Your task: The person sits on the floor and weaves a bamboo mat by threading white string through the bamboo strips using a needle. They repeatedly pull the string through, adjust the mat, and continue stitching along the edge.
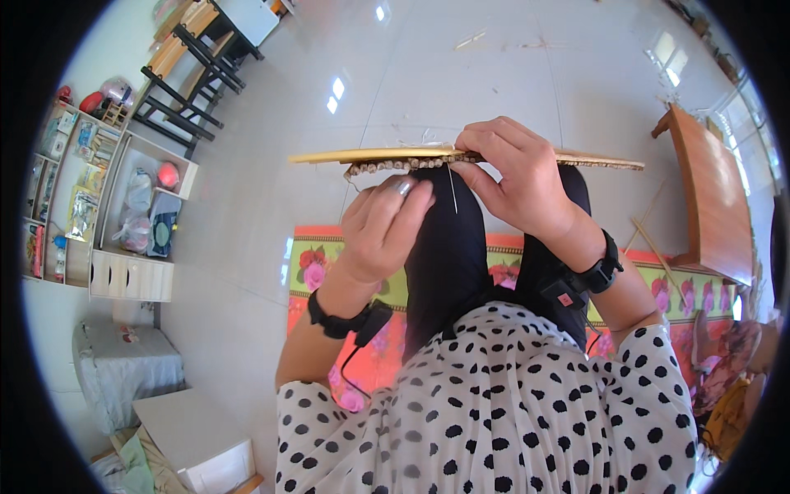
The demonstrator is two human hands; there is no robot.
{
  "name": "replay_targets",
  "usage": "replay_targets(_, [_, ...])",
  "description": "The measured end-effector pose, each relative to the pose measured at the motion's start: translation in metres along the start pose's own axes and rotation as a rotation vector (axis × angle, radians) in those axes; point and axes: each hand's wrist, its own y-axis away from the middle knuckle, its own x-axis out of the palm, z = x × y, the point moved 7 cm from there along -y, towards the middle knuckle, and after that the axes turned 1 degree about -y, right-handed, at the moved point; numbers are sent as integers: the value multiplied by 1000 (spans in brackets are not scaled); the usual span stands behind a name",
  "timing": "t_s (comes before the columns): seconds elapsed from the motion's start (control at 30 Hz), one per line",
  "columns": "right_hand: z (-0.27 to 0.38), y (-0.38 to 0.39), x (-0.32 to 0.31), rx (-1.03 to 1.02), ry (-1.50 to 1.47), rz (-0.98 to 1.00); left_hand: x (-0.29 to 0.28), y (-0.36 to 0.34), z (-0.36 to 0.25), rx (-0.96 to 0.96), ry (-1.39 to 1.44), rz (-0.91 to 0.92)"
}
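Above the knees in black trousers [448, 239], a long, narrow yellow and brown strip of plant-like material [370, 154] stretches crosswise, seen nearly edge-on, with a row of pale, knobbly bumps [395, 165] along its near side. The bare right hand [520, 173] grasps the strip near its middle between thumb and fingers, and a thin, pale strand [454, 193] trails from just beside the thumb toward the body. The bare left hand [380, 218], wearing a broad silver ring [402, 188], has its fingers curled just beside the bumps; whether they grip anything, I cannot tell. Beneath the legs lies a red and green mat with pink flowers [329, 298], on a glossy pale tiled floor [247, 206].
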Motion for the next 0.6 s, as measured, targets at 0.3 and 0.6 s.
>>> replay_targets(0.3, [-37, -31, -16, 279, -83, -10, 39, -60, 21, 191, -120, -262])
replay_targets(0.6, [-57, -41, -27, 382, -100, -7, 40, -103, 18, 403, -88, -201])
